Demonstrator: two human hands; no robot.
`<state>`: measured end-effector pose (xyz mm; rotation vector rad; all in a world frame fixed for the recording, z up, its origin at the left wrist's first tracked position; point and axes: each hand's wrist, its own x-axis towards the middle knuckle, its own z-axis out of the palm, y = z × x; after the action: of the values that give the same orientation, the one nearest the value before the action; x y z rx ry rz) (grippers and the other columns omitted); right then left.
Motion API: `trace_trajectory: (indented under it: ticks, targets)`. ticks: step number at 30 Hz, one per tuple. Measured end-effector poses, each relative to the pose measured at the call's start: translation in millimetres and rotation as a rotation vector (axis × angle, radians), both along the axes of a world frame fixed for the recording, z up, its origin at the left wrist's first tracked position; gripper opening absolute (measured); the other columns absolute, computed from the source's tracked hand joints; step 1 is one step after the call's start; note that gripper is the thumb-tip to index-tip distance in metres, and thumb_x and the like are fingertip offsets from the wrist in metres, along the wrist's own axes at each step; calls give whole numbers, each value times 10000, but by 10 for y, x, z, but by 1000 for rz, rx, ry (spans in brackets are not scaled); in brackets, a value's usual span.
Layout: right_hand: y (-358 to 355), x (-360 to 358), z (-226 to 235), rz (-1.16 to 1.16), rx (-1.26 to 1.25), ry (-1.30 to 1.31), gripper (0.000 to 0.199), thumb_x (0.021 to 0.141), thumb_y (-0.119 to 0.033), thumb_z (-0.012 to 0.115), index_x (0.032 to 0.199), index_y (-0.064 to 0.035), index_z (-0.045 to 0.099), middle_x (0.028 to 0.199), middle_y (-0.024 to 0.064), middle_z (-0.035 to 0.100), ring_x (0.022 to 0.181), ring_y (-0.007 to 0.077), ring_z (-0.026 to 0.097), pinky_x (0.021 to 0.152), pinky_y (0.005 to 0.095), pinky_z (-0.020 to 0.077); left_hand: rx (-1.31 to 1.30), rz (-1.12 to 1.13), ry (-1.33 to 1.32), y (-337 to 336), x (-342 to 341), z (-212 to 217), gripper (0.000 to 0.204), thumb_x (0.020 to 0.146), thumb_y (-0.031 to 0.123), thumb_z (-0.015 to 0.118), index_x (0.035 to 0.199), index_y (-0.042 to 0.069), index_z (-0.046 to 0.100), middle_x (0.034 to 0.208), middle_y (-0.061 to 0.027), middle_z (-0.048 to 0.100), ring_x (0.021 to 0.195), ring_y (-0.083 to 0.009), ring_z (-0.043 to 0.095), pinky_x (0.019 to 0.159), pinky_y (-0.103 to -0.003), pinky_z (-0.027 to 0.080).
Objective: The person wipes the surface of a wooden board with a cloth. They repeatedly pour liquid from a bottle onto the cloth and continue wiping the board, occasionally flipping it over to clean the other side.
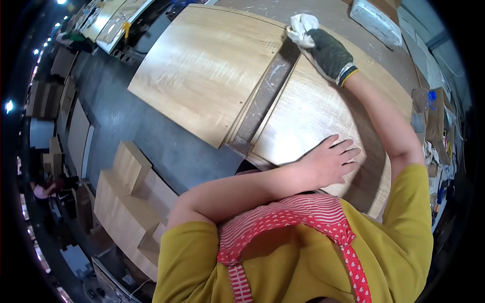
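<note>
The left hand (331, 164), which is bare, lies palm down on the light wood panel at the right (310, 108); its fingers are spread apart and it grasps nothing. The right hand (332, 55) wears a dark glove with a yellow edge at the wrist, and it grips a crumpled white cloth (303, 24) near the far end of the same panel, at the side where a gap begins. The cloth comes out beyond the gloved fingers (how exactly they are closed around it, I cannot see well). On the other side of this gap lies a second light wood panel (202, 65), and near its edge some small dark holes are visible. Both panels rest upon a brown work surface (273, 78), which shows between them, with pale scratches. At the upper right of the view there is a package in clear wrapping (376, 20), and lower down, near the right rim, a transparent container (419, 100). On the left side, beyond the panels, the grey floor (118, 108) is seen, and several box-like wooden pieces (116, 194) stand there, closer to the person.
</note>
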<state>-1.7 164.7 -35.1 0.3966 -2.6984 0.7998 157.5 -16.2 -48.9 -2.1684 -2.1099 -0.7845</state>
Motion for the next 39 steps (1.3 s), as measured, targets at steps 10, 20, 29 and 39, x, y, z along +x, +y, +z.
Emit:
trace_trajectory:
  ticks: [10, 20, 29, 39]
  targets:
    - [-1047, 589, -305, 340, 14, 13, 263, 882, -242, 611, 1108, -111, 645, 1019, 178, 667, 948, 338, 643, 859, 397, 512, -22, 53, -8, -153, 92, 26, 409, 873, 398, 598, 1174, 121, 596, 1265, -82, 565, 1218, -266, 491, 1052, -473, 348]
    - [865, 1672, 737, -466, -30, -57, 427, 921, -342, 544, 1179, -6, 598, 1124, 192, 648, 1028, 365, 596, 932, 380, 441, -99, -5, -2, -151, 12, 100, 530, 904, 428, 569, 1372, 190, 493, 1478, -64, 405, 1384, -285, 344, 1118, -515, 274]
    - [660, 4369, 146, -1025, 484, 21, 307, 939, -179, 576, 1167, 26, 607, 1087, 176, 656, 994, 291, 613, 901, 372, 452, -291, 94, 191, 799, -1216, 130, 635, 929, 544, 467, 1452, 191, 393, 1552, -98, 289, 1429, -310, 261, 1131, -562, 210]
    - [-1057, 4298, -269, -1748, -456, 97, 425, 904, -137, 633, 1282, 26, 526, 1140, 192, 630, 1044, 284, 604, 910, 363, 466, -295, 127, 40, 2438, -2135, 80, 656, 839, 621, 566, 1155, 53, 653, 1110, -209, 657, 1043, -371, 609, 932, -481, 457]
